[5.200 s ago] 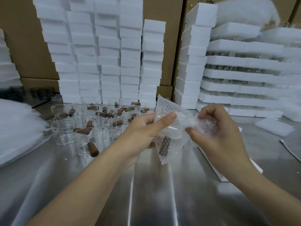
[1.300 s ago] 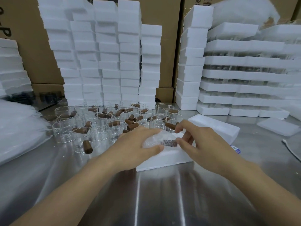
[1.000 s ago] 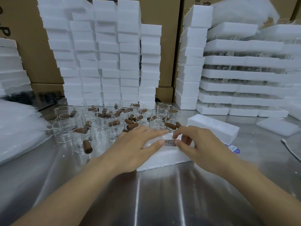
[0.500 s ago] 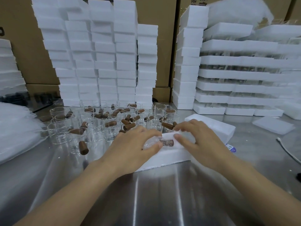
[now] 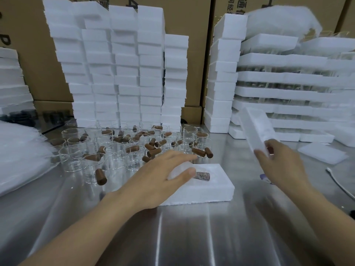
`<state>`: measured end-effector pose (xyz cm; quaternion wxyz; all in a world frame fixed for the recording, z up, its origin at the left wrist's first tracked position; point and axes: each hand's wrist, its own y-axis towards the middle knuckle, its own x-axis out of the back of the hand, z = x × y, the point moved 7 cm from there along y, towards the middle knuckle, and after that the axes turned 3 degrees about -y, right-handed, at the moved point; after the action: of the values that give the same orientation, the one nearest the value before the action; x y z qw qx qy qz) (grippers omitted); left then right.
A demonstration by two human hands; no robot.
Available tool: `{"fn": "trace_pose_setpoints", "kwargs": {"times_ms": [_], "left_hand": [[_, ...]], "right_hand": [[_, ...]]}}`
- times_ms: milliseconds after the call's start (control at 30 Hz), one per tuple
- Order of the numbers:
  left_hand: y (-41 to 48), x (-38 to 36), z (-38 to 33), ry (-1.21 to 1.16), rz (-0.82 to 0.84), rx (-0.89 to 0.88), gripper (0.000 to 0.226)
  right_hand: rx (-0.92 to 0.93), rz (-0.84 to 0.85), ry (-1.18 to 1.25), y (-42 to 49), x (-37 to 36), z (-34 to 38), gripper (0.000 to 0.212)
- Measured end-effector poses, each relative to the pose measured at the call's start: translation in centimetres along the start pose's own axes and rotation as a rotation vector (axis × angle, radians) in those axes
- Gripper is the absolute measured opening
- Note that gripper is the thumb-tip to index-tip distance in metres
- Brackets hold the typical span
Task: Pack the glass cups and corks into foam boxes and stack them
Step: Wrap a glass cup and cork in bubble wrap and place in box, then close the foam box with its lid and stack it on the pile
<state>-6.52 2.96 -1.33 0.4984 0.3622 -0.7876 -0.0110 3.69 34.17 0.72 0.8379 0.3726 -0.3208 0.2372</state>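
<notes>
Table [image 5: 192, 237]: steel, filling the lower frame; we work at its middle.

Foam stacks [image 5: 123, 73]: white columns, upper left to centre, against brown cartons [image 5: 192, 20].

Packed stacks [image 5: 288, 93]: layered foam at upper right, with what looks like glass between the layers.

Glass cups [image 5: 115, 150]: loose cluster at centre left, mostly upright, with brown corks [image 5: 198, 151] lying in and among them.

Foam box [image 5: 211, 189]: open base at frame centre, long axis running left to right across the table.

Foam lid [image 5: 255, 129]: held off the table at centre right, tilted, long axis climbing toward the upper left. The box lies below and left of it.

Right hand [image 5: 278, 166]: our fingers curl round the lid's lower end.

Left hand [image 5: 159, 179]: fingers straight and relaxed, resting on the wrapped cup [image 5: 178, 170] in the box's left half.

Wrapped cork [image 5: 202, 175]: on its side in the box, just right of our left thumb.

Note: we judge the lid must come down leftward and turn level to match the box's axis, and our left hand must clear first.
</notes>
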Motion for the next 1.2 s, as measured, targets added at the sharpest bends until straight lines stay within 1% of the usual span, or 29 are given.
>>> {"fn": "trace_pose_setpoints", "kwargs": {"times_ms": [67,100,133,167,200,233,267,300,333,400,467,500,567,600,633,733,800,867,967,1100,1200], "left_hand": [[0.0,0.7,-0.5,-0.062,-0.078,0.001,0.051],[0.1,1.2,-0.8,-0.091,-0.136,-0.003,0.05],[0.1,1.8,-1.1,-0.119,-0.203,-0.009,0.055],[0.1,2.4,-1.4,-0.166,-0.269,-0.012,0.062],[0.1,3.0,-1.5,-0.256,-0.326,-0.008,0.067],[0.1,3.5,-1.6,-0.397,-0.374,-0.003,0.069],[0.2,3.9,-1.5,-0.559,-0.409,0.002,0.067],[0.2,4.3,-1.3,-0.695,-0.436,0.014,0.062],[0.2,4.7,-1.1,-0.785,-0.454,0.04,0.055],[0.4,5.3,-0.6,-0.854,-0.452,0.098,0.041],[0.4,5.4,-0.1,-0.881,-0.457,0.154,0.036],[0.3,5.3,0.3,-0.892,-0.467,0.192,0.034],[0.2,5.2,1.0,-0.886,-0.464,0.282,0.036],[0.2,5.1,1.3,-0.871,-0.448,0.323,0.04],[0.2,5.1,1.4,-0.852,-0.429,0.356,0.044],[0.1,4.7,1.7,-0.814,-0.386,0.43,0.058],[-0.1,4.5,1.6,-0.83,-0.375,0.442,0.065],[-0.1,4.3,1.4,-0.848,-0.37,0.425,0.064],[0.3,4.7,1.1,-0.859,-0.345,0.345,0.071],[0.5,4.7,0.7,-0.71,-0.102,0.238,0.092],[0.2,4.8,1.1,-0.614,-0.051,0.24,0.094]], "right_hand": [[0.047,-0.045,0.236,-1.1,1.4,2.7,0.011],[0.082,-0.031,0.351,-1.5,1.8,4.0,0.011],[0.103,0.026,0.506,-2.0,2.1,5.5,0.016],[0.088,0.14,0.717,-2.5,2.0,6.9,0.022],[0.052,0.293,0.958,-3.2,1.8,8.4,0.024],[0.022,0.455,1.167,-3.9,1.6,9.6,0.021],[-0.01,0.562,1.296,-4.5,1.5,10.6,0.02],[-0.027,0.626,1.34,-5.0,1.3,11.1,0.02],[-0.039,0.652,1.348,-5.3,1.2,11.5,0.022],[-0.05,0.664,1.339,-5.4,0.8,11.4,0.028],[-0.09,0.723,1.364,-5.6,0.2,11.2,0.023],[-0.139,0.751,1.403,-5.6,-0.2,10.8,0.028],[-0.244,0.754,1.556,-5.2,-0.6,10.0,0.053],[-0.261,0.746,1.621,-5.1,-0.7,9.9,0.061],[-0.246,0.736,1.643,-4.9,-0.7,9.8,0.064],[-0.191,0.671,1.535,-4.5,-1.3,9.8,0.061],[-0.221,0.651,1.484,-4.4,-2.0,9.5,0.054],[-0.255,0.657,1.443,-4.7,-2.5,9.4,0.046],[-0.323,0.667,1.388,-4.8,-3.3,8.5,0.042],[-0.422,0.634,1.35,-4.5,-4.2,7.3,0.031],[-0.443,0.635,1.291,-4.4,-4.6,6.5,0.026]]}}
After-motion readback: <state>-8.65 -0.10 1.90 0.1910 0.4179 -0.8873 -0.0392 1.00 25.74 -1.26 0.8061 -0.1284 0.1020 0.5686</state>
